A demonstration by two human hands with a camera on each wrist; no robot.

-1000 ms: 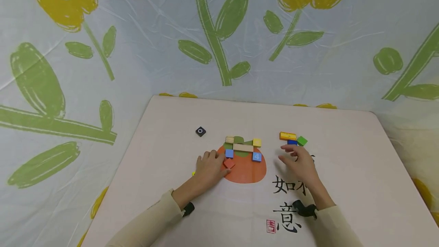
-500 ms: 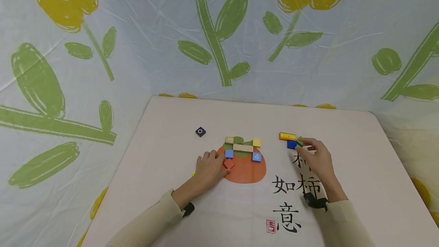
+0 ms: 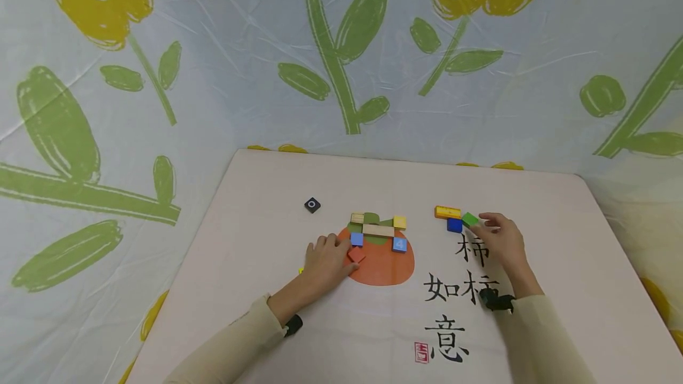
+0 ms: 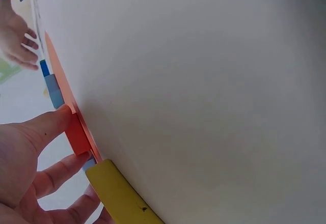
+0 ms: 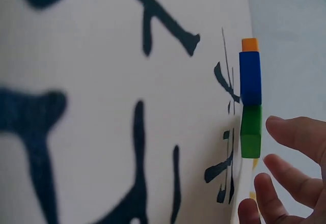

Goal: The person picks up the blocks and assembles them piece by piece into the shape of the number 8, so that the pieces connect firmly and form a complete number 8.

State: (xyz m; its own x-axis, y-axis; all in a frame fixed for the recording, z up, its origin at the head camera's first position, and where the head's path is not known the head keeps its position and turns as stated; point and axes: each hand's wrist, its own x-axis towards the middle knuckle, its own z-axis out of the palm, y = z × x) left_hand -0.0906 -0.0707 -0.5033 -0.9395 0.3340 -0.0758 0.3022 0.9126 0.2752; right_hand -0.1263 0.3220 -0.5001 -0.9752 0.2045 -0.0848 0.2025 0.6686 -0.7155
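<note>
My left hand [image 3: 325, 262] pinches a red block [image 3: 356, 255] between thumb and finger; the left wrist view shows the thumb [image 4: 48, 124] on one end of the red block [image 4: 77, 135]. The block lies on the orange persimmon print [image 3: 381, 268]. To the right, my right hand [image 3: 501, 248] is beside a green block [image 3: 470, 219], fingers spread and holding nothing. In the right wrist view a thumb tip comes close to the green block [image 5: 251, 131]. A dark blue block [image 3: 455, 225] and an orange-yellow block [image 3: 447, 212] adjoin the green one.
Two light blue blocks [image 3: 399, 245], a plain wooden bar [image 3: 378, 230], a yellow block [image 3: 399, 222] and a striped wooden block [image 3: 357, 218] sit on the print. A black block [image 3: 312, 205] lies far left. A yellow block [image 4: 122, 193] is under the left hand's side.
My right hand has moved right, first reaching the green block, then drawing slightly back from it with its fingers spread. My left hand has stayed on the red block.
</note>
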